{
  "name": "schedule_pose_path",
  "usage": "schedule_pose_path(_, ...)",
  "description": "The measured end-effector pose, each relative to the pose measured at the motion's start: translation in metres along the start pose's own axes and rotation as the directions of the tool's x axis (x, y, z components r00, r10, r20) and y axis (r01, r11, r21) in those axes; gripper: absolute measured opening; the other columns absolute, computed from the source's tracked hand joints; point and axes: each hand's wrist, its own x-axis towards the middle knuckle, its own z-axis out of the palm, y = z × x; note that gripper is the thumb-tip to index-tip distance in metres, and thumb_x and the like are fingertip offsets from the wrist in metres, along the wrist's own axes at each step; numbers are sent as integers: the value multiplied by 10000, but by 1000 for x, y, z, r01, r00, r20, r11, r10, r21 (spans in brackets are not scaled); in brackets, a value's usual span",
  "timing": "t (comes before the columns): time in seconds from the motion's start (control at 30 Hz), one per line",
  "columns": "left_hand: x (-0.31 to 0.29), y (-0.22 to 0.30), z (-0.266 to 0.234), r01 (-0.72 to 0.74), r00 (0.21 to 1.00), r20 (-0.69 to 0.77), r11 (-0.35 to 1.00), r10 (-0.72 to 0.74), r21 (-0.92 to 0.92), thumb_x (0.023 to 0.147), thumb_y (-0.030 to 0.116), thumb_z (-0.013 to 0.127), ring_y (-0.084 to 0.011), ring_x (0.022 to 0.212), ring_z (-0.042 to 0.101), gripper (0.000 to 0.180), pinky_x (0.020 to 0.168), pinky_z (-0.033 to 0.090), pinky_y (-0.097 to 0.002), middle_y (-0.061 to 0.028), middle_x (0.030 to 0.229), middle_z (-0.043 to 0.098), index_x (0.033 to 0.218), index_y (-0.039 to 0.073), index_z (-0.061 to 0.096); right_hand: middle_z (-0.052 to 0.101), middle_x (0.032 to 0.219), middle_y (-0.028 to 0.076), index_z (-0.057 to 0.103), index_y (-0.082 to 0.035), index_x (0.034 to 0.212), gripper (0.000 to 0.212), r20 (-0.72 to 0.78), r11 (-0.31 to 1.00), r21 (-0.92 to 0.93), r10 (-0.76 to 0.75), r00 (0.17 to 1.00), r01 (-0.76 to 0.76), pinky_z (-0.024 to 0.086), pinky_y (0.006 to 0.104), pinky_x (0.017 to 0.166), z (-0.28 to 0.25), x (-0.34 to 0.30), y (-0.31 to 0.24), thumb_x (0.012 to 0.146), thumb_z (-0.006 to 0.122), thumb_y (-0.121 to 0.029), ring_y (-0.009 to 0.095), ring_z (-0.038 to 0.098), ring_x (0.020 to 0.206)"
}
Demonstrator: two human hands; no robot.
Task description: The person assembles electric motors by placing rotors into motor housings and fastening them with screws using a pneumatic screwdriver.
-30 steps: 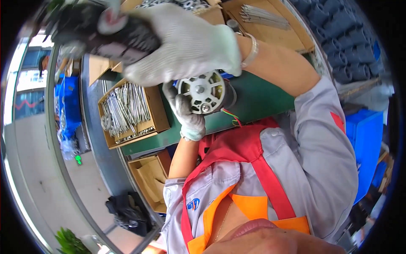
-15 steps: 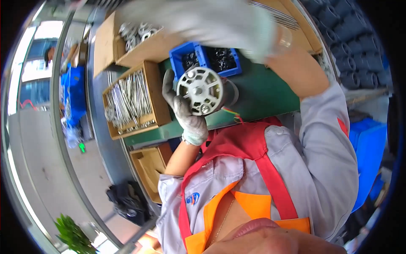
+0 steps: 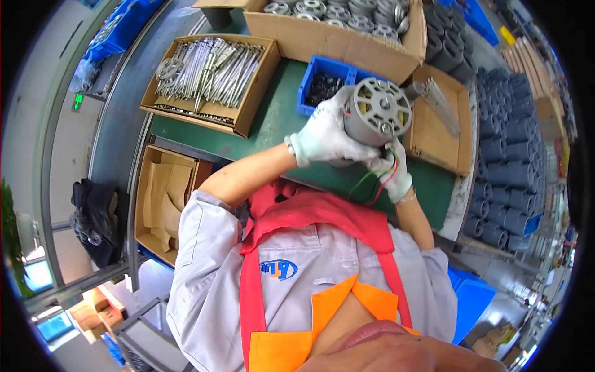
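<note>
A grey cylindrical electric motor (image 3: 364,124) is held up over the bench, its slotted round metal end cap facing up. My left hand (image 3: 328,133), in a white glove, is closed around the motor's left side. Against the motor's lower right edge, my gloved right hand (image 3: 396,170) has its fingers bent, partly hidden by the motor and wires. Red and green wires (image 3: 389,177) come out beside the right hand and hang down over it. Just behind the motor stands a blue bin (image 3: 305,93) with small black parts, partly covered by the motor.
On the green bench (image 3: 273,118), a cardboard box (image 3: 245,124) of long metal rods stands left. Behind is a large carton (image 3: 334,40) of round metal end caps. A shallow carton (image 3: 427,133) with thin rods lies right. Grey cylinders (image 3: 511,155) are stacked beyond it.
My right hand has come down from above the blue bins to the motor's lower right. My left hand now wraps the motor's side. The whole view has shifted and turned.
</note>
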Motion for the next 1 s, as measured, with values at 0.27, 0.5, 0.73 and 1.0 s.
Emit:
schedule_pose_path(0.27,-87,33,-55,-257,966,-96,911,239,-321,685,586,786,-265,1368,385,1055,1129,336,-428,-137,1486,380,1474,60,322,530,1321,150,361,78,1413,810,108,616,-767,-157,982,182,414,351,1012,118,-39,-19,881,670,-449,214,522,1199)
schedule_pose_path(0.5,-163,39,-83,-312,932,-362,469,-19,-826,621,551,851,-279,1329,437,1126,1109,377,-467,-157,1449,419,1471,58,303,666,751,54,611,27,1123,428,0,583,-747,480,877,-319,482,307,571,163,-30,33,931,609,-355,202,638,626)
schedule_pose_path(0.73,-243,23,-160,-461,661,-703,598,-260,-655,740,238,761,-228,1214,526,768,1030,449,-373,-89,1333,523,1395,58,402,681,1038,181,602,1,1194,440,636,-338,-692,133,760,638,497,406,821,218,26,100,824,689,-221,343,654,949)
schedule_pose_path(1.0,-297,58,-413,391,217,-917,831,333,395,548,258,924,-232,1073,611,954,928,499,-351,-146,1192,623,1329,-4,444,678,1050,161,582,61,1215,346,107,108,-989,16,994,105,514,322,850,188,22,57,922,571,-123,212,655,941)
